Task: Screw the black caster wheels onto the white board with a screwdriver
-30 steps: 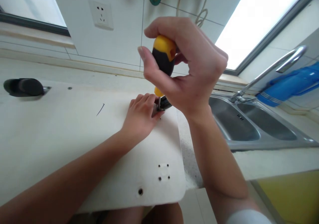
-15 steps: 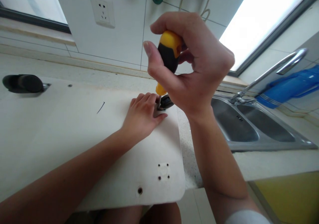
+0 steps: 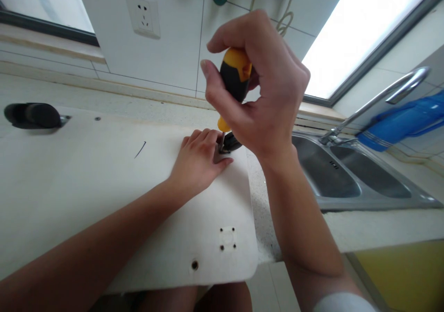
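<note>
A yellow-and-black screwdriver [image 3: 234, 78] stands nearly upright in my right hand [image 3: 270, 85], its handle between thumb and curled fingers. Its metal shaft points down at the mounting plate of a black caster wheel [image 3: 231, 142]; the tip and any screw there are too small to make out. My left hand [image 3: 199, 159] grips the caster's plate, with the fingers behind it and the thumb in front. The caster sits at the far right corner of a white board [image 3: 156, 238]. Part of the wheel is hidden behind my right hand.
Another black caster wheel [image 3: 33, 116] is on the board's far left. Four small screw holes [image 3: 227, 239] and a larger hole [image 3: 194, 265] mark the near right corner. A steel double sink [image 3: 324, 173] with a faucet [image 3: 374, 104] and a blue cloth-like item [image 3: 402, 120] lie right.
My right hand has turned slightly around the screwdriver, its knuckles and wrist shifting left. The left hand, the caster wheel and the board have stayed put.
</note>
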Available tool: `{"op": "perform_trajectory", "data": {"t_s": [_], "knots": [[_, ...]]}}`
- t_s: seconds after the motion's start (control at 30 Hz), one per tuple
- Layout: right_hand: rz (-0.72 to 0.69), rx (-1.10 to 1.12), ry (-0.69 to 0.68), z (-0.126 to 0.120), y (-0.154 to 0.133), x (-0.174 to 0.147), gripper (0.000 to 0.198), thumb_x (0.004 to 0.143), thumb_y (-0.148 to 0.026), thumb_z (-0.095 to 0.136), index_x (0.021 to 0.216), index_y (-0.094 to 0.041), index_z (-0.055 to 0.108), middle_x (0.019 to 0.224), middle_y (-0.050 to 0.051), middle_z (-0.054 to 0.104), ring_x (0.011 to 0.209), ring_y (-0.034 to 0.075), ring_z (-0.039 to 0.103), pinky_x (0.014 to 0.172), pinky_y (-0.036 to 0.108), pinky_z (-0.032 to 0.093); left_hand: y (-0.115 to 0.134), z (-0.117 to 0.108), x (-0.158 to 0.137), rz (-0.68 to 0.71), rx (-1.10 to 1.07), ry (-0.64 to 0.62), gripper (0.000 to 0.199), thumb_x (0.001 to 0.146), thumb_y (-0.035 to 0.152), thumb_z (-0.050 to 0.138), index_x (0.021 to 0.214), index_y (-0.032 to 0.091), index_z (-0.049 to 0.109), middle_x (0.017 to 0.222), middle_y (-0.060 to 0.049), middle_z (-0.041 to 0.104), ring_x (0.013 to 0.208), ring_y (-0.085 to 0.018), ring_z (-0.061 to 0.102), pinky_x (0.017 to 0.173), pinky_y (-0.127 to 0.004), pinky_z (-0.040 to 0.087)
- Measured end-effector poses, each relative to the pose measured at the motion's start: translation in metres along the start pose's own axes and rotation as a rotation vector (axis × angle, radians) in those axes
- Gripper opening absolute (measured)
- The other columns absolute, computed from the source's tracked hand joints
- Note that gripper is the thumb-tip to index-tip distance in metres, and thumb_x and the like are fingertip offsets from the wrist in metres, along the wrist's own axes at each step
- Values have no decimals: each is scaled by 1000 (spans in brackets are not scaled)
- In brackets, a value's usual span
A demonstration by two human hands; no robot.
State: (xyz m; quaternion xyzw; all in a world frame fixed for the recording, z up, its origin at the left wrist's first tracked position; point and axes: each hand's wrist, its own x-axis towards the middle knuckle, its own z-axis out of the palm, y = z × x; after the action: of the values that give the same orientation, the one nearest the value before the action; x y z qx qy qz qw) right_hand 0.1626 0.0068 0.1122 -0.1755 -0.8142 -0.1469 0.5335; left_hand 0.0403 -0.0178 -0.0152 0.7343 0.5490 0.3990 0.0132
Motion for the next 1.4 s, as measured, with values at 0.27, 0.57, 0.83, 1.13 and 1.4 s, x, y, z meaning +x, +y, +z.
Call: {"op": "perform_trajectory", "data": {"t_s": [0.27, 0.57, 0.83, 1.13, 1.4], "knots": [[-6, 34, -201, -17, 2, 4, 43, 112, -19, 44, 146, -18, 70, 114, 4, 75, 99, 18, 66, 92, 31, 52, 2, -1, 2, -43, -16, -30, 40, 88, 32, 93, 117, 23, 67, 120, -10, 77, 117, -38, 67, 101, -52, 51], [14, -85, -280, -32, 2, 11, 43, 114, -26, 50, 150, -32, 71, 117, 2, 79, 111, 23, 70, 108, 38, 55, 3, -2, 3, -47, 12, -44, 44, 87, 32, 95, 119, 22, 66, 121, -10, 77, 116, -38, 66, 100, -51, 50], [-38, 7, -249, -36, 5, 11, 45, 111, -16, 51, 152, -13, 69, 133, 10, 80, 119, 26, 74, 110, 43, 57, 7, -7, 2, -58, 56, -81, 42, 93, 34, 91, 124, 20, 67, 122, -11, 76, 120, -36, 66, 100, -49, 49], [-19, 36, -227, -37, 7, 12, 34, 111, -22, 59, 141, -16, 75, 137, 10, 78, 128, 24, 72, 115, 45, 57, 8, -7, 3, -65, 60, -91, 40, 94, 34, 88, 126, 20, 68, 124, -11, 76, 122, -36, 65, 102, -48, 49], [21, 41, -110, -31, 12, 10, 28, 110, -34, 67, 126, -19, 84, 119, 11, 79, 119, 26, 72, 112, 48, 60, 7, -8, 3, -53, 55, -81, 38, 95, 32, 88, 125, 20, 69, 124, -11, 77, 122, -37, 67, 101, -50, 50]]}}
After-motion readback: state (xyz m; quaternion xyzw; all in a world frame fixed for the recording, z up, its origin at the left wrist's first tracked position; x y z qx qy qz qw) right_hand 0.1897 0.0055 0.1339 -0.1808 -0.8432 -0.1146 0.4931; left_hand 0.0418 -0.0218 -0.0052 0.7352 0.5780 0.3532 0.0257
